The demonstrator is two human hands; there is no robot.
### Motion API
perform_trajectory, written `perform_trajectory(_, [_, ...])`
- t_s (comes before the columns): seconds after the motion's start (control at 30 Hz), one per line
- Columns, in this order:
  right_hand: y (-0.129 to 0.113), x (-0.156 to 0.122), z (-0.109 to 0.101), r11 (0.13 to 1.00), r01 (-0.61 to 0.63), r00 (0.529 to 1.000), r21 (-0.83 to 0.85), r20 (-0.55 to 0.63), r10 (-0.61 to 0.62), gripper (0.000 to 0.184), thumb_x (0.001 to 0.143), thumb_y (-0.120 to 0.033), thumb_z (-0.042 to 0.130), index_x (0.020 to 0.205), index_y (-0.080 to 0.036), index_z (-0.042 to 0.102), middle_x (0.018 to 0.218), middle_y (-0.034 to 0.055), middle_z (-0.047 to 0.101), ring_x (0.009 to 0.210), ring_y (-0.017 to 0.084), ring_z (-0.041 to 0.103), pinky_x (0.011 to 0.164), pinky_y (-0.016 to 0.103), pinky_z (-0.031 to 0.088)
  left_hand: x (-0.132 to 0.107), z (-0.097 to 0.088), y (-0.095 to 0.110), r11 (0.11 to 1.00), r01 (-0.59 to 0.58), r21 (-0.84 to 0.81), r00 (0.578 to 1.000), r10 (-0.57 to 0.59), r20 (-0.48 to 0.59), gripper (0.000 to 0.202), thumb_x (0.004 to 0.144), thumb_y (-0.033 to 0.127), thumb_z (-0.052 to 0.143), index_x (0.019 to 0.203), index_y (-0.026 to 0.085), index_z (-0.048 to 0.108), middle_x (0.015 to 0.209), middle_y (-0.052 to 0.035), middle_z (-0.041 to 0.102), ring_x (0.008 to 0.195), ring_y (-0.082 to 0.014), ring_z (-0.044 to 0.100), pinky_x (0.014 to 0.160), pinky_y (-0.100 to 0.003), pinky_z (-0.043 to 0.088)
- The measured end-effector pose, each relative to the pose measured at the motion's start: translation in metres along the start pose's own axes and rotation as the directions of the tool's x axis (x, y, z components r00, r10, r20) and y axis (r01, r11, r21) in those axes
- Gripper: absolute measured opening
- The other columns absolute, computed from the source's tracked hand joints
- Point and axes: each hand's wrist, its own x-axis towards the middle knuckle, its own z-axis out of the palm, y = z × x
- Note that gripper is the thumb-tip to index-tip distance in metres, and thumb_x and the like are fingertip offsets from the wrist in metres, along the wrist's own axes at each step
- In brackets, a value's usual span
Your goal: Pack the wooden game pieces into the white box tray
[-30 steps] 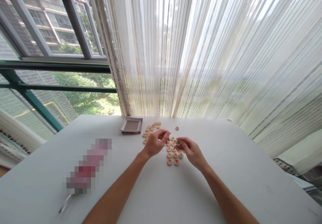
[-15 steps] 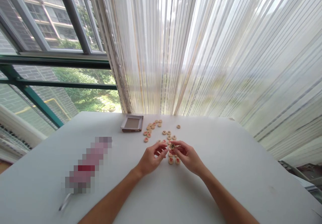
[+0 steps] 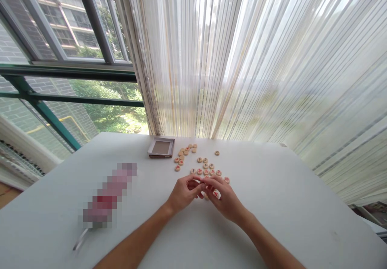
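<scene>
My left hand [image 3: 185, 191] and my right hand [image 3: 225, 196] meet at the fingertips just above the white table. Both have their fingers closed together. A xiangqi piece was in the right fingers half a second ago; the fingers now hide it. Under and around my right hand lie round wooden xiangqi pieces with red characters, among them a red piece [image 3: 215, 194] partly covered by the fingers. Just beyond the hands runs a row of pieces, with a black-marked piece [image 3: 193, 171] at its left end and a red piece [image 3: 206, 172] near its middle.
Farther back are several black-marked pieces [image 3: 205, 166], a lone piece [image 3: 217, 153] and a scattered group of pieces [image 3: 182, 154], some blank side up. An open shallow box [image 3: 161, 147] sits behind them. A pixelated pinkish object [image 3: 110, 196] lies left on the white table [image 3: 287, 204].
My hands have come together, and the black-marked piece that showed in my right fingers is now hidden. The view has shifted slightly, so more of the red row shows.
</scene>
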Motion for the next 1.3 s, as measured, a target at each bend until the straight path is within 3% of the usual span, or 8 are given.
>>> perform_trajectory(0.23, [0.004,0.000,0.002,0.997,-0.006,0.999,-0.079,-0.052,0.002,0.016,0.092,-0.026,0.063,0.108,-0.026,0.064,0.092,0.0050,0.064,0.077,0.019,0.061,0.072,0.034,0.055,-0.002,0.003,0.006,0.998,0.002,0.068,1.000,-0.004,0.024,0.041,0.089,0.051,0.062,0.100,0.012,0.070,0.075,-0.0071,0.074,0.062,-0.0175,0.071,0.057,-0.026,0.054])
perform_trajectory(0.43, [0.007,-0.001,0.002,0.996,-0.003,0.998,-0.093,-0.070,-0.004,0.016,0.092,-0.027,0.062,0.108,-0.026,0.064,0.092,0.0050,0.065,0.078,0.019,0.062,0.073,0.034,0.055,-0.003,0.003,0.012,0.991,-0.015,0.134,1.000,0.012,0.024,0.043,0.096,0.051,0.050,0.092,0.013,0.070,0.069,-0.0042,0.071,0.061,-0.0177,0.072,0.058,-0.026,0.054])
perform_trajectory(0.6, [0.007,0.000,0.001,0.994,-0.009,0.997,-0.108,-0.071,0.001,0.018,0.093,-0.027,0.061,0.110,-0.026,0.064,0.092,0.0052,0.066,0.080,0.020,0.063,0.074,0.033,0.055,-0.003,0.002,0.014,0.996,-0.021,0.090,0.999,0.018,0.038,0.042,0.098,0.049,0.047,0.106,0.014,0.069,0.073,-0.0044,0.074,0.063,-0.0179,0.073,0.060,-0.026,0.055])
perform_trajectory(0.97, [0.010,0.001,-0.001,0.992,0.013,0.998,-0.127,-0.060,-0.021,0.025,0.095,-0.024,0.057,0.119,-0.027,0.064,0.096,0.0062,0.065,0.078,0.018,0.064,0.073,0.032,0.056,-0.004,0.000,0.009,0.992,-0.084,0.096,0.995,0.078,0.058,0.039,0.093,0.039,0.060,0.122,0.012,0.061,0.084,-0.0078,0.074,0.070,-0.0180,0.073,0.066,-0.028,0.058])
perform_trajectory(1.1, [0.010,0.002,-0.002,0.990,0.018,0.998,-0.142,-0.058,-0.027,0.028,0.095,-0.021,0.057,0.122,-0.028,0.063,0.098,0.0053,0.066,0.078,0.017,0.065,0.075,0.032,0.056,-0.005,0.000,0.013,0.990,-0.110,0.092,0.992,0.103,0.078,0.039,0.090,0.037,0.064,0.122,0.014,0.061,0.095,-0.0097,0.074,0.076,-0.0186,0.073,0.073,-0.031,0.060])
perform_trajectory(1.3, [0.007,0.002,-0.002,0.990,0.041,0.998,-0.138,-0.048,-0.048,0.034,0.093,-0.018,0.057,0.125,-0.028,0.061,0.100,0.0051,0.067,0.079,0.017,0.066,0.074,0.031,0.056,-0.005,-0.001,0.013,0.985,-0.129,0.118,0.990,0.121,0.076,0.037,0.091,0.036,0.064,0.120,0.014,0.061,0.093,-0.0092,0.073,0.074,-0.0181,0.072,0.072,-0.031,0.060])
